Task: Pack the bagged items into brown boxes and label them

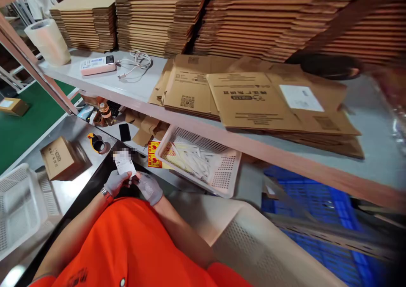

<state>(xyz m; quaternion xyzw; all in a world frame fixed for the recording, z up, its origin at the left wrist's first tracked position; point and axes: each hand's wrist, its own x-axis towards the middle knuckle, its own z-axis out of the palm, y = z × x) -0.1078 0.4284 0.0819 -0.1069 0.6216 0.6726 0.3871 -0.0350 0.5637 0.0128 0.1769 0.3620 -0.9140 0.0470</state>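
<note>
A white printed paper slip [127, 166] is held up in front of my body, its upper part blurred out. My left hand [116, 183], in a pale glove with bare fingertips and a watch at the wrist, pinches its lower edge. On the other side my right hand [149, 188], gloved the same way, grips the slip's lower right corner. Just beyond the slip lie a black phone [124, 132] and red-and-yellow stickers [154, 155]. A tape dispenser [97, 144] rests on the metal table to the left.
A white basket [230, 175] with thin white packets stands right of my hands. A closed carton [60, 159] and another white basket [23, 211] are at left. The shelf [104, 81] above holds flat cartons [247, 98], tape rolls [47, 41] and a power bank [97, 65]. Blue crates [317, 206] are at right.
</note>
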